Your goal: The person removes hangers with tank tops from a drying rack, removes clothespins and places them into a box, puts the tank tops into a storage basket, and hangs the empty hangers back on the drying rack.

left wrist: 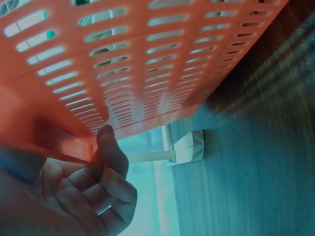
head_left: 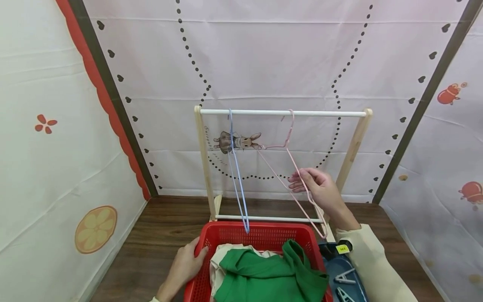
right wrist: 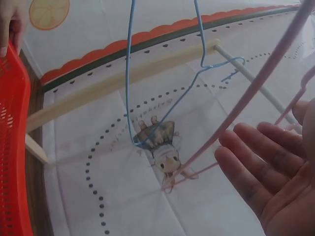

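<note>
My left hand (head_left: 185, 262) grips the left rim of a red plastic basket (head_left: 260, 226), its thumb on the wall in the left wrist view. In the basket lie a green cloth (head_left: 271, 277) and a whitish cloth (head_left: 216, 268). A pink hanger (head_left: 294, 161) hangs by its hook from the rack's white top bar (head_left: 256, 112), turned at an angle. My right hand (head_left: 320, 188) is at its right side, fingers extended and thumb against or very near the wire. Left of it hangs a blue hanger (head_left: 240, 188), nearly edge-on. Neither hanger bears cloth.
The rack's wooden legs (head_left: 352, 151) stand on a dark wooden table (head_left: 166, 226) behind the basket. Right of the basket, a blue tray (head_left: 332, 266) holds clothespins (head_left: 345, 277), partly under my right sleeve (head_left: 377, 264). Printed cloth walls enclose the table.
</note>
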### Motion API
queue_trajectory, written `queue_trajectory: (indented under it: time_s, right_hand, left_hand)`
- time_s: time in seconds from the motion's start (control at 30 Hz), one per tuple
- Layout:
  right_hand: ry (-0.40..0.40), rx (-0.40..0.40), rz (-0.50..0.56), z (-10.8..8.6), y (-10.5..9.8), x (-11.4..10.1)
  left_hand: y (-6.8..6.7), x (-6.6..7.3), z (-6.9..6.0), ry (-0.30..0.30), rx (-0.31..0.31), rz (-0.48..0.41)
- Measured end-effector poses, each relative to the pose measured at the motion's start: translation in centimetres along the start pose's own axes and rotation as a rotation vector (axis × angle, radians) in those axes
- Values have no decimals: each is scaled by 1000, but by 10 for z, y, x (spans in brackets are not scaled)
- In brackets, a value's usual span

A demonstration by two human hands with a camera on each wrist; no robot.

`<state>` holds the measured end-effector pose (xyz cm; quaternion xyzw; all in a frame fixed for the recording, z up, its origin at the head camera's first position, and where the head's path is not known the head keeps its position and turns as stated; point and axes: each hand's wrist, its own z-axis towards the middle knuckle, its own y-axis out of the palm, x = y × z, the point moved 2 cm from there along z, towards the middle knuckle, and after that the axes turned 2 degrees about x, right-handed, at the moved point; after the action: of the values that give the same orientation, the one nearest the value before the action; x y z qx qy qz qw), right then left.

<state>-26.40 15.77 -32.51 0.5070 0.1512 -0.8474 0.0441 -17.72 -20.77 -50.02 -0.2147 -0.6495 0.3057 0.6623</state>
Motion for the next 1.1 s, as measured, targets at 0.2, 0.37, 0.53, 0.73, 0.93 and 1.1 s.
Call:
queue_trajectory:
  time_s: [0.2,0.37,0.53,0.73,0.93,1.1]
  right_hand:
    - [25,55,-52,-12,-11,3]
    - [21,101,-78,-20,-22,4]
    - [54,174,-131,-28,-36,10]
    - [127,332,-211,-40,-58,25]
    - [167,438,-254,-52,-74,41]
    - [163,456,-317,-64,-83,48]
  left_hand:
    - [0,-3,2,-17,-26,-10]
    - [0,-4,3,-7,-21,-3]
    - [-1,-5,4,5,-15,8]
    - [-4,-5,5,20,-15,49]
    - [-8,-5,8,30,-12,108]
    - [-15,-3,11,38,-16,161]
